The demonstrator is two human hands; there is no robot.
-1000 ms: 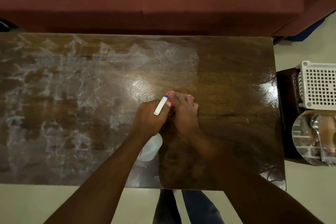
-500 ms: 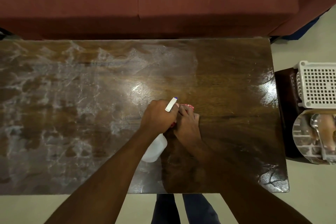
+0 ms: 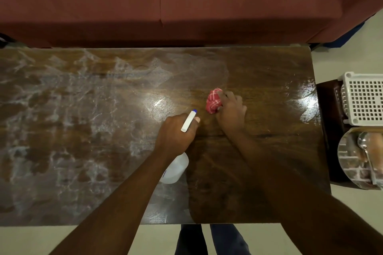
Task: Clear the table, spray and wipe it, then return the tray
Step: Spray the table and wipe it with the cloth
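Right hand point(image 3: 232, 114) has pulled the red cloth point(image 3: 213, 101) away from the left hand point(image 3: 176, 132), fingers curled over it mid-table point(image 3: 83, 109). Left grips the spray bottle point(image 3: 176, 168) at the neck. Cloth looks soft and light; best held wadded, pressed from above.

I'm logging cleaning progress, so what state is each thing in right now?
Table: left part filmed with white spray streaks, right part dark and glossy.
Spray bottle: gripped by the left hand, nozzle pointing away from the person.
Cloth: bunched, held on the table by the right hand.
Tray: off the table at the right, holding a spoon.
Basket: off the table, beside the tray.
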